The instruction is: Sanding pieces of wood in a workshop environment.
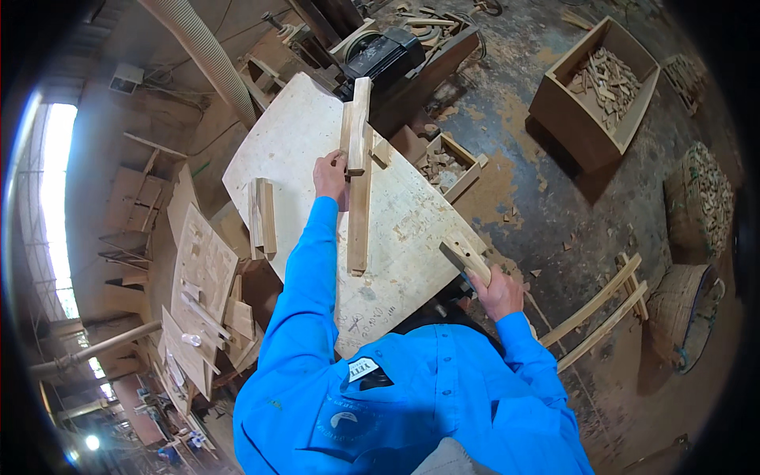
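My left hand (331, 174) reaches out over the pale worktable (293, 119). Its fingers are closed at the near end of an upper wooden bar (361, 119), which rests over a longer wooden strip (358, 237) lying lengthwise on the table. Part of that grip is hidden by the hand and wood. At the table's right corner, my right hand (500, 293) is wrapped round a short wooden block (469, 257) with dark holes in its face. Left of my left forearm lie a few wooden bars (261, 218) side by side.
A black motor (384, 57) stands beyond the table, near a ribbed hose (198, 55). A small scrap box (467, 182) sits by its right edge. Farther right are a large box of offcuts (570, 119), filled baskets (701, 206) and a curved wooden frame (594, 309). Stacked boards (206, 261) stand left.
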`<state>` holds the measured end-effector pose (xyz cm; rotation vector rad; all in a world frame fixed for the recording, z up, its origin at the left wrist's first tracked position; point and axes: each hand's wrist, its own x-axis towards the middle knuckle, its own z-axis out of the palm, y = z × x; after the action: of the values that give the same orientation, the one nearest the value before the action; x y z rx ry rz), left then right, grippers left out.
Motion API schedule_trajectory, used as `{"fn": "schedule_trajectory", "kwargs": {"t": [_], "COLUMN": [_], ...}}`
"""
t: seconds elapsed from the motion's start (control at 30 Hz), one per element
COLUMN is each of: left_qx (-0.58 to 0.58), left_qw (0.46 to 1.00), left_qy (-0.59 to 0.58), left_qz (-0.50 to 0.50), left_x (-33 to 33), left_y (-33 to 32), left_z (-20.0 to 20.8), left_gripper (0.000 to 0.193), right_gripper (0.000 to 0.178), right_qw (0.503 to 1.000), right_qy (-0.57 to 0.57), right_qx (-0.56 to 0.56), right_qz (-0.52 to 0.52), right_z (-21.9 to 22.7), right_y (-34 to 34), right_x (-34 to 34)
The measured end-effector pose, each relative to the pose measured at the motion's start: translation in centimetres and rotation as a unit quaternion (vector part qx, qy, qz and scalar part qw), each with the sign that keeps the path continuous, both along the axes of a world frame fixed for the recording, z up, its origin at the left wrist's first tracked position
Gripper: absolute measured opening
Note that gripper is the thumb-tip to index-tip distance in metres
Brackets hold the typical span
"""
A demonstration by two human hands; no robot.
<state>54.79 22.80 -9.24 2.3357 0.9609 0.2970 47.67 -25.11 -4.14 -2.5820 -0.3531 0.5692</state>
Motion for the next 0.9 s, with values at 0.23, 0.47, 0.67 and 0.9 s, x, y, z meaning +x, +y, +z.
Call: {"fn": "schedule_trajectory", "kwargs": {"t": [0.23, 0.47, 0.67, 0.9], "left_qx": [0.006, 0.031, 0.033, 0.045], "left_qw": [1.0, 0.999, 0.999, 0.999], "left_qy": [0.021, 0.02, -0.006, -0.02], "left_qz": [-0.003, -0.003, 0.004, -0.012], "left_x": [0.3, 0.6, 0.5, 0.7], "left_y": [0.3, -0.2, 0.3, 0.7], "left_z": [0.2, -0.3, -0.8, -0.4], "left_gripper": [0.043, 0.046, 0.046, 0.046], "right_gripper": [0.064, 0.062, 0.062, 0.063], "right_qw": [1.0, 1.0, 1.0, 1.0], "right_qy": [0.018, 0.014, 0.006, 0.0], "right_qx": [0.003, 0.003, 0.005, 0.002], "right_qz": [-0.005, -0.004, 0.006, 0.004], "right_z": [-0.2, -0.4, -0.9, -1.6], "right_y": [0.0, -0.1, 0.3, 0.5], "right_x": [0.0, -0.2, -0.3, -0.5]}}
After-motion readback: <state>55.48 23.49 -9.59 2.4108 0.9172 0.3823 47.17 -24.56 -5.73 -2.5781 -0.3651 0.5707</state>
